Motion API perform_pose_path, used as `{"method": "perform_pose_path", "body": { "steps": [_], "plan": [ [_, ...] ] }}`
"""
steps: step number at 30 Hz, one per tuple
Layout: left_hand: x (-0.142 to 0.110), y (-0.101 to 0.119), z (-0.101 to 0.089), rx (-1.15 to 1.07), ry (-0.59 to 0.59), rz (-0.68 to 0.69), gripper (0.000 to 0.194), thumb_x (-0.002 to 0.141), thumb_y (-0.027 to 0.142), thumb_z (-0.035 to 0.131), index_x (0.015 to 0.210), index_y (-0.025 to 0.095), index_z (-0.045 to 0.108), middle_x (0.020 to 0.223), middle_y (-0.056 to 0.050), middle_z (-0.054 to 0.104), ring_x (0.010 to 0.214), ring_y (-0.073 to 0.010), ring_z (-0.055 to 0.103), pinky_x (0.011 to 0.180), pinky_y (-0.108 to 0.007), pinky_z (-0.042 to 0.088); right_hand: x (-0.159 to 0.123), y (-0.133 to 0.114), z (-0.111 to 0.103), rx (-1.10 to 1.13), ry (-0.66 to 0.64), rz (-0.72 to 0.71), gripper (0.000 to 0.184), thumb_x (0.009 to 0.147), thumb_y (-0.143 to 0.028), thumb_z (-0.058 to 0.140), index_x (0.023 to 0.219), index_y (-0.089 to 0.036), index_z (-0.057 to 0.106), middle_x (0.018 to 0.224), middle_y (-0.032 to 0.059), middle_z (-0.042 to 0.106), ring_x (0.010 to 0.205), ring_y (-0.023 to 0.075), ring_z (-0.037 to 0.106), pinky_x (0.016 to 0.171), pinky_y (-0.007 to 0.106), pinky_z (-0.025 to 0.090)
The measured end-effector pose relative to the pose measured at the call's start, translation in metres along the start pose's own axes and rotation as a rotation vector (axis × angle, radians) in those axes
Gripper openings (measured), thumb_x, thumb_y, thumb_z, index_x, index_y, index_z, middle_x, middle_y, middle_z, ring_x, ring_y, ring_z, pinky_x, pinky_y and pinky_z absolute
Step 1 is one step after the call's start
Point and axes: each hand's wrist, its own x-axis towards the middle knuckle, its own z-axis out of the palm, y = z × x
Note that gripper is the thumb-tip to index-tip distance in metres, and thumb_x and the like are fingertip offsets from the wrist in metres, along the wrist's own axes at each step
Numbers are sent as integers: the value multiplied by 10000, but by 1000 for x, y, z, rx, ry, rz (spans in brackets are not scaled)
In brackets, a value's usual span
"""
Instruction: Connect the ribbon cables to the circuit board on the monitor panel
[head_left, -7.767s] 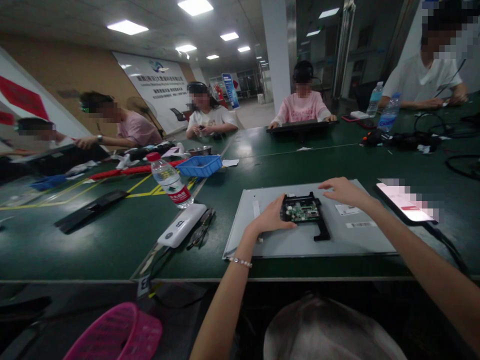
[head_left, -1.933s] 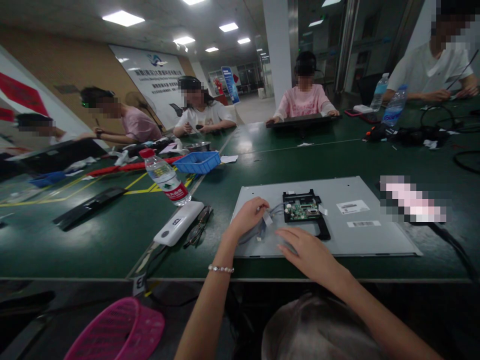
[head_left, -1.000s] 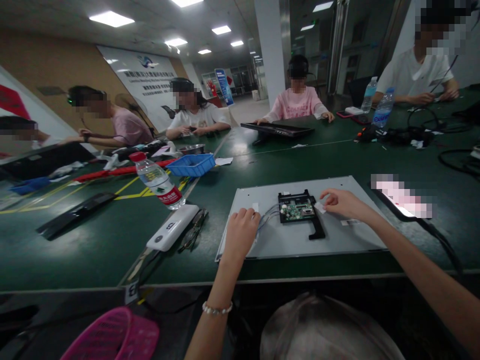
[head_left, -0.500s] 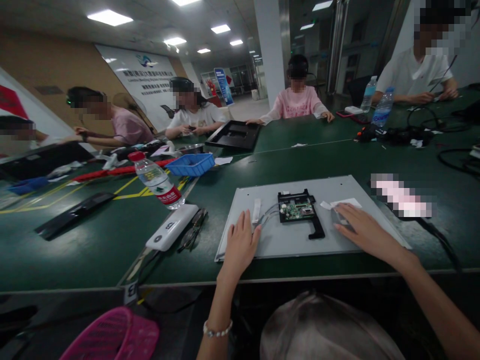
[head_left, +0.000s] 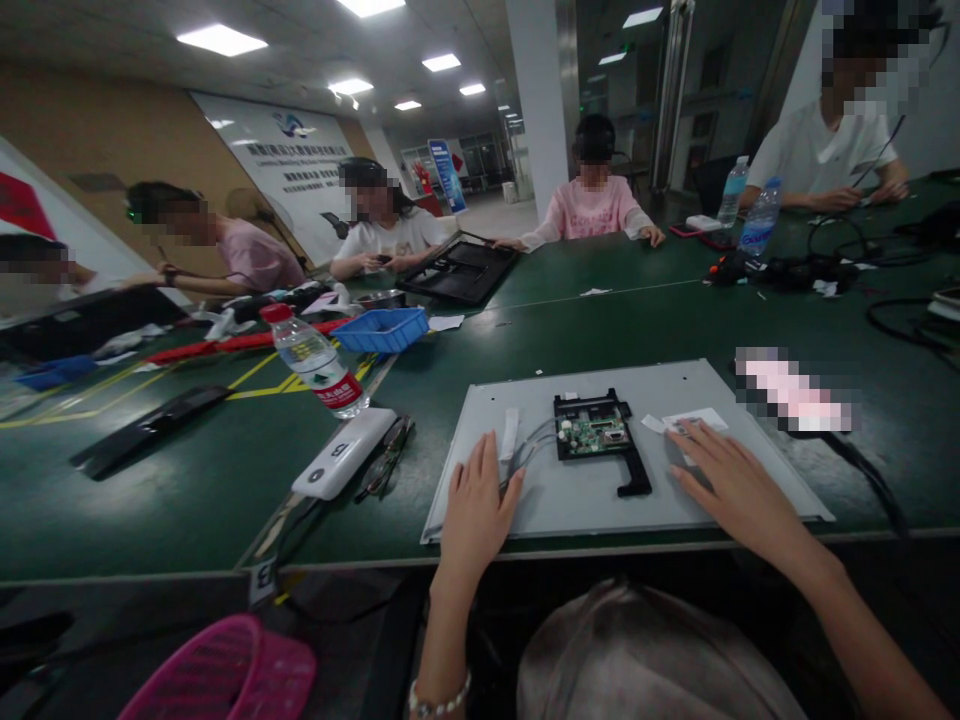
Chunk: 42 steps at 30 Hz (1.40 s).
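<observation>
A flat grey panel [head_left: 525, 510] lies near the front edge of the green table. On its middle sits a black plastic bracket [head_left: 637, 475] around a green circuit board [head_left: 592, 434], with grey wires [head_left: 534, 440] leading off to the left. My left hand [head_left: 480, 500] rests palm down on the panel's left side, fingers outstretched, below a white strip [head_left: 511, 432]. On the right side, my right hand [head_left: 731, 480] lies flat, its fingertips over a white label [head_left: 709, 418]. Neither hand grips anything.
Left of the panel are a white power bank [head_left: 346, 455], eyeglasses [head_left: 386, 460], a water bottle [head_left: 315, 362] and a blue tray [head_left: 381, 328]. A blurred-out device with a cable [head_left: 862, 465] lies right. Co-workers sit across; one touches a black frame [head_left: 469, 270].
The panel has slid towards me, nearer the table's front edge, with both hands on it. Across the table, the black frame has tilted and shifted slightly.
</observation>
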Motion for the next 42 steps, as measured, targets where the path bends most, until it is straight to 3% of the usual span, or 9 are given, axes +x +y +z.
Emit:
{"method": "perform_pose_path", "body": {
  "steps": [19, 30, 36, 42],
  "plan": [
    [4, -7, 1, 29, -3, 14, 656, 927, 459, 368, 1470, 139, 188, 1477, -156, 341, 1364, -279, 326, 1096, -492, 290, 8, -6, 1, -19, -19, 24, 527, 910, -443, 376, 1392, -234, 415, 1464, 78, 398, 1338, 300, 359, 1042, 514, 360],
    [11, -24, 1, -12, -60, -26, 779, 879, 426, 428, 1501, 237, -2, 1497, -93, 314, 1354, -288, 343, 1075, -536, 336, 12, -13, 6, -37, -93, 80, 625, 873, -460, 456, 1451, -268, 316, 1495, 54, 341, 1345, 314, 346, 1037, 524, 374],
    [15, -39, 8, -12, -33, 21, 784, 870, 404, 468, 1501, 206, 46, 1464, -130, 372, 1302, -297, 413, 1022, -514, 377, 18, -19, 8, -37, -82, 144, 620, 861, -469, 483, 1433, -266, 360, 1470, 52, 389, 1326, 312, 378, 1032, 507, 382],
    [20, -30, 2, -44, -22, -31, 749, 877, 405, 488, 1494, 200, 116, 1461, -112, 383, 1293, -279, 419, 1068, -476, 329, 26, -18, 1, 3, -81, 161, 600, 876, -435, 469, 1421, -210, 357, 1422, 83, 455, 1294, 291, 425, 1030, 473, 397]
  ]
}}
